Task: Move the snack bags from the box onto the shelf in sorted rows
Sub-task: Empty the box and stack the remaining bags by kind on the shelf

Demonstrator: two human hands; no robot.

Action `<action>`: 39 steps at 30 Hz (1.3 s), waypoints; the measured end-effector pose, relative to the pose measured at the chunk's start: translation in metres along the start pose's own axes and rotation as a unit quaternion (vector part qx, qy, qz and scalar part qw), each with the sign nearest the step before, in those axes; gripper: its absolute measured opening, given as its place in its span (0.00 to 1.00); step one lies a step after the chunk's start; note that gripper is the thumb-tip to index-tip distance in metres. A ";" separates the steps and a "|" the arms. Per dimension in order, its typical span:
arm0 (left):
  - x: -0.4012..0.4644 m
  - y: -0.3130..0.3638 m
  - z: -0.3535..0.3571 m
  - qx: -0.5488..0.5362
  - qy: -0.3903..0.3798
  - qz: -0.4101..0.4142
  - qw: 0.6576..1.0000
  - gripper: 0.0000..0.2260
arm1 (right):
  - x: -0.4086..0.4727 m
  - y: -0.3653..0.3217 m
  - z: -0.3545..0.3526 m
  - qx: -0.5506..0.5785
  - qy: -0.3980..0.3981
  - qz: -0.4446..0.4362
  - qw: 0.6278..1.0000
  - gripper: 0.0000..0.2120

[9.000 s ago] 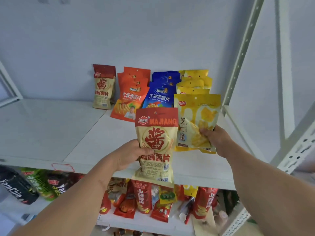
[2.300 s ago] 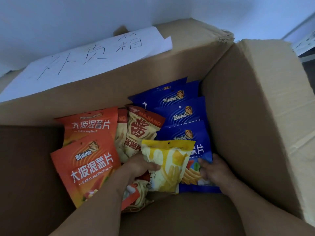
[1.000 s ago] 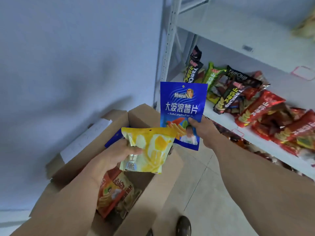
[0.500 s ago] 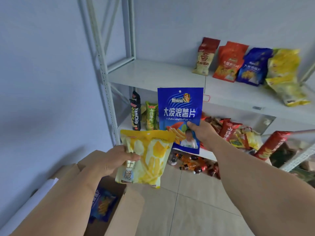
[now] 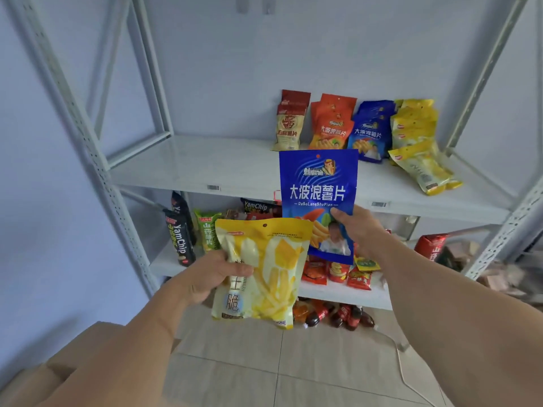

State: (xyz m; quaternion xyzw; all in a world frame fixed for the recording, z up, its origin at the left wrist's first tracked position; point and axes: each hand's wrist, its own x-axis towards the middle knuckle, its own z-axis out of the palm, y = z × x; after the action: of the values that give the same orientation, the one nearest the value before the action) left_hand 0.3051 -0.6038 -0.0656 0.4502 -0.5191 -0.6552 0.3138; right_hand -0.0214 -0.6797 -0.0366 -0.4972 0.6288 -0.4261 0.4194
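Against the wall, shelf unit: white metal rack; upper board carries four sorted rows at the back, right of centre.
Rows: beige/red row, orange row, blue row, yellow row; front yellow bags have slumped flat toward the edge.
Lower shelf: mixed snacks, unsorted; bottles on floor beneath.
Box: only a cardboard corner shows, bottom left.
Yellow bag: in left hand, thumb across front, fingers hidden behind, below shelf height.
Blue bag: pinched at lower right by right hand, held upright, just in front of shelf edge.
Step (my read): carry to shelf, both bags not yet placed.
How to do well: blue goes front of blue row, yellow front of yellow row. Arms shouldn't cross, so place blue w/ right first. Stand each bag, label out, leaning on the one behind. Prop slumped yellows first.
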 end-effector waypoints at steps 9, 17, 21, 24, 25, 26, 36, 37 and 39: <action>0.170 0.063 0.015 0.034 -0.059 0.008 0.998 0.26 | 0.129 -0.001 -0.069 0.023 0.069 0.010 0.997 0.15; 0.306 0.121 0.021 0.030 -0.085 -0.013 0.996 0.15 | 0.237 -0.018 -0.124 0.040 0.120 0.014 0.992 0.13; 0.364 0.145 0.027 0.033 -0.093 -0.007 0.995 0.11 | 0.290 -0.018 -0.150 0.054 0.139 0.033 0.988 0.12; 0.409 0.164 0.028 0.054 -0.104 0.006 0.993 0.22 | 0.335 -0.017 -0.165 0.073 0.145 0.036 0.986 0.09; 0.423 0.168 0.030 0.058 -0.102 0.007 0.993 0.27 | 0.349 -0.016 -0.169 0.076 0.143 0.035 0.986 0.10; 0.437 0.172 0.031 0.060 -0.097 0.009 0.993 0.32 | 0.364 -0.014 -0.173 0.078 0.141 0.036 0.986 0.11; 0.552 0.196 0.050 0.039 -0.070 -0.013 0.997 0.37 | 0.486 -0.001 -0.209 0.001 0.105 0.065 0.992 0.17; 0.560 0.197 0.051 0.032 -0.068 -0.013 0.997 0.37 | 0.493 0.003 -0.210 0.007 0.104 0.075 0.992 0.17; 0.575 0.202 0.054 0.017 -0.061 -0.009 0.998 0.39 | 0.507 0.009 -0.214 0.015 0.111 0.087 0.990 0.17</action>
State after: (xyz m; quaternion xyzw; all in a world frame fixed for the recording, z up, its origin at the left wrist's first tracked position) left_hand 0.0160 -1.1410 -0.0205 0.4191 -0.5442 -0.6757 0.2677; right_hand -0.3054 -1.1513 -0.0367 -0.3838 0.7056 -0.4498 0.3904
